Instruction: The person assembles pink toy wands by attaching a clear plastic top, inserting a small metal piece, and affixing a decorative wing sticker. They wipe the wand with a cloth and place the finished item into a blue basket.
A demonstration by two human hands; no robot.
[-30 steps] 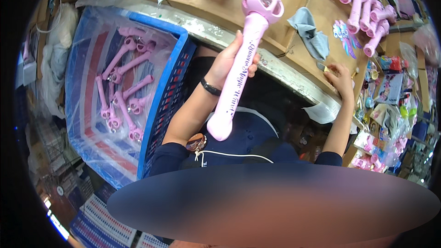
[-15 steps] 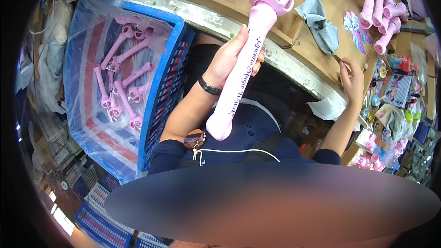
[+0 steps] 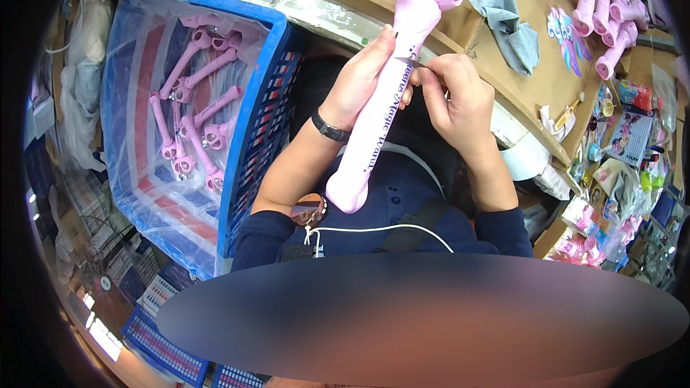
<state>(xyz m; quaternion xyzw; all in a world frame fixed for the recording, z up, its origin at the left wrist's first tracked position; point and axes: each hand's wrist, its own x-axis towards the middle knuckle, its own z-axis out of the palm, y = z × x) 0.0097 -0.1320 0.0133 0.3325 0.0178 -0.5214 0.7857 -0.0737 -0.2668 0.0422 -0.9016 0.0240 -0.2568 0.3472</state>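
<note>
A pink toy wand [image 3: 353, 172] with dark lettering and a hollow, round openwork head lies slantwise in front of my body, its head end toward the bench. My left hand [image 3: 354, 86] is wrapped round the upper handle, thumb on top. Close against the lettered side, my right hand [image 3: 460, 100] pinches a thin dark blade [image 3: 411, 62], whose tip lies over the start of the lettering. The fingers of my right hand hide the blade's other end.
On my left stands a blue plastic basket [image 3: 279, 32], lined with clear film and holding several pink wands [image 3: 208, 106]. A grey cloth [image 3: 509, 25], a winged cutout [image 3: 565, 37] and more pink wands [image 3: 591, 3] lie on the cardboard-covered bench [image 3: 496, 93].
My right hand has come from beside the grey cloth on the bench to the wand, bringing the blade against its handle. My left hand keeps its hold; the wand has barely shifted.
</note>
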